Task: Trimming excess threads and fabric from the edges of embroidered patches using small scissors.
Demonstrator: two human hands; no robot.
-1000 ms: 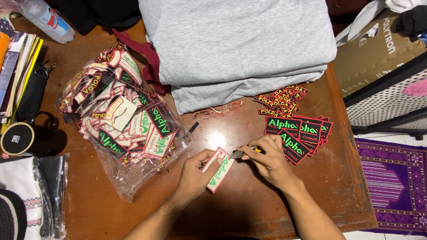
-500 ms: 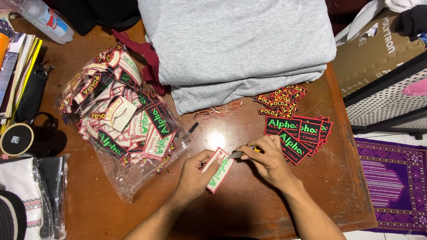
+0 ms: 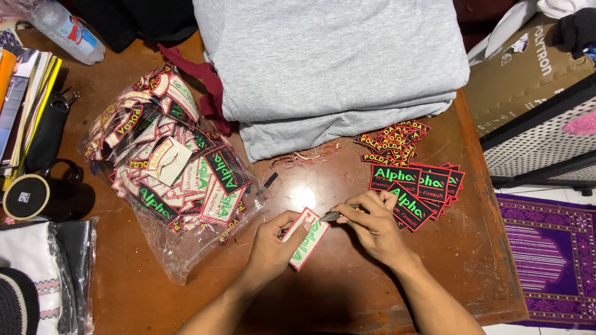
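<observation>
My left hand (image 3: 273,245) pinches an embroidered patch (image 3: 308,241), turned white backing up with green lettering and a red edge, just above the brown wooden table (image 3: 347,291). My right hand (image 3: 372,226) grips a small cutting tool (image 3: 332,216) whose tip touches the patch's upper edge. Just right of that hand lies a pile of black patches with green lettering (image 3: 422,186), and behind it a smaller pile of black patches with yellow and red lettering (image 3: 391,141).
A clear plastic bag of several patches (image 3: 174,180) lies at the left. Folded grey cloth (image 3: 335,68) fills the table's back. A black mug (image 3: 43,195), books, a plastic bottle (image 3: 65,28) and bagged fabric sit at the far left. Red thread scraps (image 3: 307,155) and a cardboard box (image 3: 528,68).
</observation>
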